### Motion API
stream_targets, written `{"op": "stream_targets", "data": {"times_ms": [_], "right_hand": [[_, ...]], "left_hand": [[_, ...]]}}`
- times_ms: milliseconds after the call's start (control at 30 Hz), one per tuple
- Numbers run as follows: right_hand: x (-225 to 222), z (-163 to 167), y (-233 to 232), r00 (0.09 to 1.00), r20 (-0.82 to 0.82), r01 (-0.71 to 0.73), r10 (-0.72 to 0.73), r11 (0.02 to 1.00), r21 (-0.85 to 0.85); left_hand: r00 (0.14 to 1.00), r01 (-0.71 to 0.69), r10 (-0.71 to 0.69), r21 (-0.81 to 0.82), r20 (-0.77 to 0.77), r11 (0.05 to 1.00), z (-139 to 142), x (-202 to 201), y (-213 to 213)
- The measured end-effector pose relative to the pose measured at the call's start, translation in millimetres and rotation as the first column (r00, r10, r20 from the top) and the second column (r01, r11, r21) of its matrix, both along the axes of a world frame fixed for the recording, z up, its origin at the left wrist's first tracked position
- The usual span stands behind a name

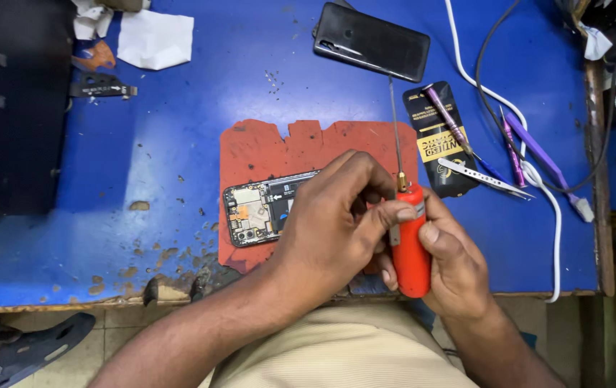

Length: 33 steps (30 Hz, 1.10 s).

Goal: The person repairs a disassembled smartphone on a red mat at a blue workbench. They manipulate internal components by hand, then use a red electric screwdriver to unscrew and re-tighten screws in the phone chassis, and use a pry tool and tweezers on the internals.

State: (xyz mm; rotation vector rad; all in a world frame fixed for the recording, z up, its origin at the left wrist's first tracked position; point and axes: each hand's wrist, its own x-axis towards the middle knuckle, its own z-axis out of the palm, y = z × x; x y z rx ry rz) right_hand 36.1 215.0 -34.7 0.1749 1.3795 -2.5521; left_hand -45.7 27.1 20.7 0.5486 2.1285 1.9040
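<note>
Both hands meet over the near edge of a blue worktable [178,165]. The right hand [455,269] wraps its fingers around the body of a red pen-shaped tool [411,248], held nearly upright with its brass collar and long thin metal tip pointing away from the person, toward the far side of the table. The left hand [336,223] reaches across and pinches the top of the same tool, with thumb and forefinger closed on the grey part just under the collar and the other fingers curled in. Just beneath and left of the left hand lies an opened phone [261,212] with its circuit board and camera parts showing; it rests on a red-orange mat [265,151], and the hand covers its right portion. Farther back, a black phone back cover [372,42] lies flat. To the right of the tool sit a black packet with yellow print [437,144], metal tweezers [484,178], purple-handled tools [530,147] and a white cable [556,215] running down the table. At the far left lie crumpled white paper [153,39] and a small black flex strip [103,88].
</note>
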Motion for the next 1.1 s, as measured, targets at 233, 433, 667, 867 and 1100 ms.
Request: {"op": "stream_targets", "data": {"times_ms": [233, 433, 667, 867, 1100], "right_hand": [[0.0, 1.9, 25.5, 0.985, -0.093, 0.166, -0.148, 0.958, 0.234], [5.5, 10.2, 54.8, 0.988, -0.133, 0.139, -0.079, 0.829, 0.542], [9.3, 15.4, 64.0, 0.997, -0.073, 0.065, -0.017, 0.676, 0.734], [-3.0, 23.3, 66.3, 0.988, -0.064, -0.025, 0.140, 0.559, 0.829], [-25.9, 55.4, 43.8, 0.888, -0.044, 0.220, 0.457, -0.339, 0.915]], "left_hand": [[0.948, -0.184, 0.174, -0.012, -0.267, 0.983, -9.6, -26.8, -63.5], [0.748, -0.497, 0.015, -0.545, -0.664, 0.675, -30.2, -51.4, -136.8], [0.776, -0.510, 0.065, -0.563, -0.627, 0.651, -33.4, -30.5, -149.6], [0.855, -0.281, -0.061, -0.558, -0.515, 0.781, -32.8, 11.0, -133.0], [0.921, -0.235, 0.036, -0.480, -0.387, 0.845, -46.7, 21.9, -128.5]]}}
